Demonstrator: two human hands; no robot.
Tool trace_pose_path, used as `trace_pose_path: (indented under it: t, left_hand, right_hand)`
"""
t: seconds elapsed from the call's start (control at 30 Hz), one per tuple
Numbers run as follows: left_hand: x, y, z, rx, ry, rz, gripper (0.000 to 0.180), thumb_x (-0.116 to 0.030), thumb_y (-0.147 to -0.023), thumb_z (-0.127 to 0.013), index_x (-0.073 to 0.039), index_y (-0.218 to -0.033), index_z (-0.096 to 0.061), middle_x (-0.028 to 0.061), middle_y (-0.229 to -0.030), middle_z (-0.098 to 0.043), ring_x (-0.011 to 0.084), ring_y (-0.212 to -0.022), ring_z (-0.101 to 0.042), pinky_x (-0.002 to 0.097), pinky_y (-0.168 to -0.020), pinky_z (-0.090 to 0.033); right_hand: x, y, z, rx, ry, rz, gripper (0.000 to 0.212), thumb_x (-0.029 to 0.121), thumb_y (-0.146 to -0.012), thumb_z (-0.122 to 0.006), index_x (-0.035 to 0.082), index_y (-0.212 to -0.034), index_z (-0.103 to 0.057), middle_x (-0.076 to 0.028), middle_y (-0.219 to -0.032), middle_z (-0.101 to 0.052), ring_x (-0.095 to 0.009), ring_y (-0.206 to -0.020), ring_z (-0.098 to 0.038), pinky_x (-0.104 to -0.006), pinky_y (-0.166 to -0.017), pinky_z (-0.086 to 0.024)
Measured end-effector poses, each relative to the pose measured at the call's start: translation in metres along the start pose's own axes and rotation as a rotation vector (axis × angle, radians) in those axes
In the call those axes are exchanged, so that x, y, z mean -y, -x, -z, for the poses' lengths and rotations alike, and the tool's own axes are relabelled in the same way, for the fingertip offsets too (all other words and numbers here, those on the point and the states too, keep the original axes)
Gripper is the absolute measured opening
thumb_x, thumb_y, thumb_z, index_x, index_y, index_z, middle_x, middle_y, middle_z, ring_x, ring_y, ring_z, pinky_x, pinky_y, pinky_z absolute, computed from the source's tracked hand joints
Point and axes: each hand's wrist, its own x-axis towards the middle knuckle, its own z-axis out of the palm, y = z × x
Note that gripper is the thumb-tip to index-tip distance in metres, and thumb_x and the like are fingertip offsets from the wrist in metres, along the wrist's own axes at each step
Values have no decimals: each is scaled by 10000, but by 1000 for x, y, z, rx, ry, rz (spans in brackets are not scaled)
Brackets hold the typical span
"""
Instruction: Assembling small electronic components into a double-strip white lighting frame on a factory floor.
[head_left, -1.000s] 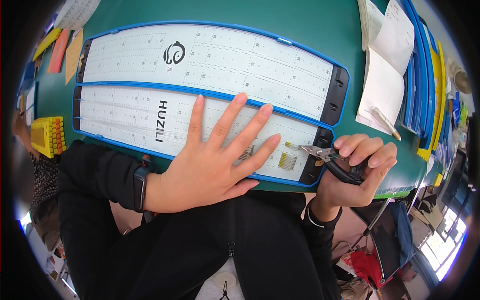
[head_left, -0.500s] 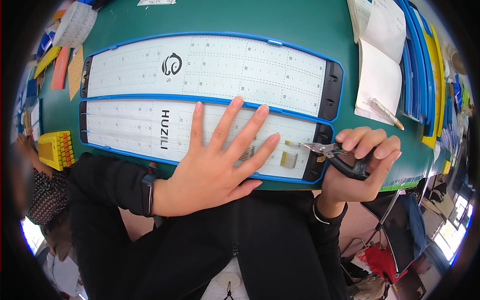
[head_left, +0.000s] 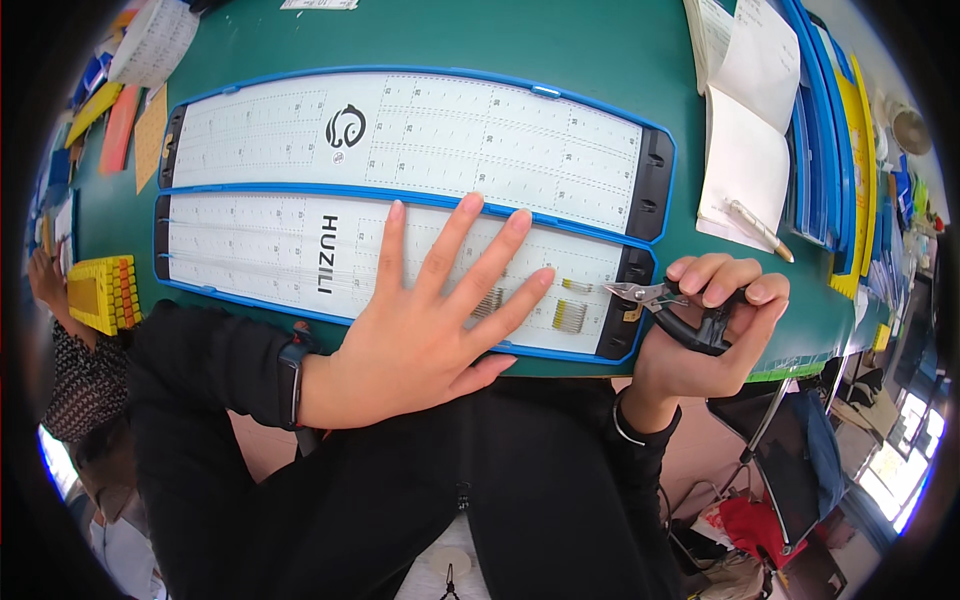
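Observation:
A long fishing rig box with a blue rim (head_left: 440, 192) lies opened flat, its two white halves side by side. My left hand (head_left: 410, 325) rests spread, palm down, on the near half, fingertips reaching the middle rim. Thin clear lines (head_left: 250, 264) stretch along that half toward the hand. To the right of my little finger sits a row of small fishing hooks (head_left: 570, 317), with a shorter group of hooks (head_left: 577, 285) above it. More hooks (head_left: 489, 302) show between my fingers. My right hand (head_left: 675, 365) grips small black-handled pliers (head_left: 640, 293), tips close beside the shorter group.
A notebook (head_left: 745, 165) with a pen (head_left: 760, 231) lies at the right, beside upright blue and yellow folders (head_left: 825, 150). A yellow keyboard-like object (head_left: 103, 295) and another person's hand (head_left: 45, 285) are at the left. A white paper roll (head_left: 155, 40) stands far left.
The pliers' tips have drawn slightly right, away from the shorter hook group, which now shows more fully. My left hand stays spread on the box. The whole view has shifted a little.

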Motion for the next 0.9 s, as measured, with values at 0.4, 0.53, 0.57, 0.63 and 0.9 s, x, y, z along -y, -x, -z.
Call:
trace_pose_path:
  t: [0.4,0.53,0.57,0.63,0.9]
  left_hand:
    - [2,2,0,2,24,9,802,-421,-715,-736,-233,-1436,-439,191,-1555,-235,474,-1412,-197,791,-988,-144]
    - [1,1,1,45,16,16,801,-401,-714,-744,-249,-1438,-437,193,-1560,-218,483,-1414,-180,804,-972,-142]
    - [0,0,2,50,30,29,809,-385,-709,-753,-248,-1440,-433,195,-1562,-212,484,-1416,-173,803,-971,-146]
    - [-1,-1,3,64,41,36,817,-370,-705,-761,-247,-1442,-430,197,-1563,-206,485,-1417,-165,803,-969,-151]
    - [-4,-2,6,88,37,70,875,-313,-677,-800,-247,-1455,-407,195,-1567,-190,493,-1414,-162,797,-957,-191]
  right_hand:
    - [1,1,-5,51,-3,-30,295,279,-1046,-203,107,-861,-355,-82,-683,-444,-238,-574,-530,-381,-584,-516]
    - [1,1,-5,43,10,-28,295,288,-1047,-216,111,-850,-347,-73,-666,-428,-227,-558,-511,-378,-567,-511]
    - [1,1,-4,54,10,-32,295,290,-1047,-221,114,-845,-343,-68,-658,-420,-221,-551,-504,-376,-560,-510]
    - [2,1,-3,49,37,-30,295,294,-1048,-224,116,-842,-339,-64,-652,-414,-214,-545,-497,-371,-553,-508]
    - [4,2,-2,34,57,-14,290,298,-1046,-232,122,-838,-331,-49,-640,-395,-186,-529,-468,-352,-541,-499]
